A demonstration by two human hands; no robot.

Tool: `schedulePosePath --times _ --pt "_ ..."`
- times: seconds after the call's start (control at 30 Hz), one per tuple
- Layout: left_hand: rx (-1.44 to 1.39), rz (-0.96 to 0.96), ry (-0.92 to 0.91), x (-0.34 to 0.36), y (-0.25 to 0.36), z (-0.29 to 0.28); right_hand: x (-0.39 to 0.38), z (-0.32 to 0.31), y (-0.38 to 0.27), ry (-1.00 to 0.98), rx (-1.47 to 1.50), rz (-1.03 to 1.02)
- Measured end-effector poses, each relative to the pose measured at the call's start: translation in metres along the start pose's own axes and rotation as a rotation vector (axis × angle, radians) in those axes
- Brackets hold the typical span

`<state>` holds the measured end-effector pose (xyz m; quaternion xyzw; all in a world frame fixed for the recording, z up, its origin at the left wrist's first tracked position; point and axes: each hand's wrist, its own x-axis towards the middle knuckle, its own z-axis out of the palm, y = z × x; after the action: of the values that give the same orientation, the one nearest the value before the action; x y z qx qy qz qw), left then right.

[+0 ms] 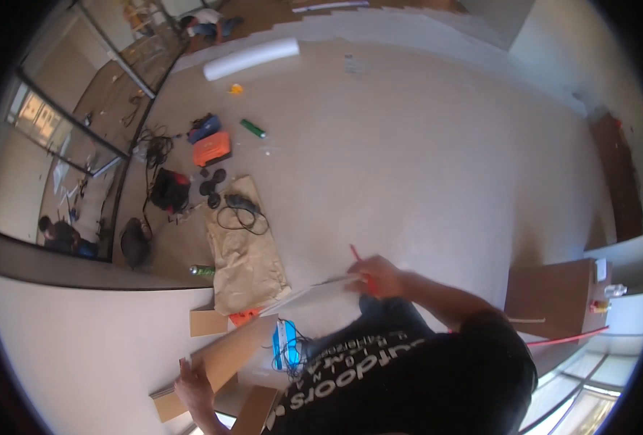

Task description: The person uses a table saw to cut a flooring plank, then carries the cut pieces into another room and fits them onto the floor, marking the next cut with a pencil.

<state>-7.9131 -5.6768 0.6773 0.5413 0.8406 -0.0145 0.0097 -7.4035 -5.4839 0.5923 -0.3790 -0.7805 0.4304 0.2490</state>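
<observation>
My left hand [193, 384], fingers closed, grips the edge of a long brown board [238, 348] at the lower left. My right hand [381, 277] is closed in front of my body, and a thin red stick [355, 252] pokes out of it. A narrow pale strip [307, 293] runs from the board's far end up to that hand; whether the fingers hold it too is hard to see. Beside the board lie an orange tool [245, 317], partly covered, and a bright blue object [286, 344] with dark cables.
Brown paper [245, 254] with a corded black tool lies ahead on the left. Beyond are an orange case [212, 148], a black bag [170, 190], cables [156, 148] and a white roll [252, 59]. A brown box [550, 297] stands right. Another person [209, 23] crouches far left.
</observation>
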Motion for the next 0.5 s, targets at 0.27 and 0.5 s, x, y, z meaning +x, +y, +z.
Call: schedulePosePath --times 0.27,0.5 --pt "-0.464 0.471 0.207 0.134 0.321 -0.103 0.062 -0.178 0.074 -0.103 -0.235 -0.09" --pt "-0.679 0.92 0.17 0.309 0.562 -0.12 0.115 -0.351 0.191 0.333 -0.302 -0.214"
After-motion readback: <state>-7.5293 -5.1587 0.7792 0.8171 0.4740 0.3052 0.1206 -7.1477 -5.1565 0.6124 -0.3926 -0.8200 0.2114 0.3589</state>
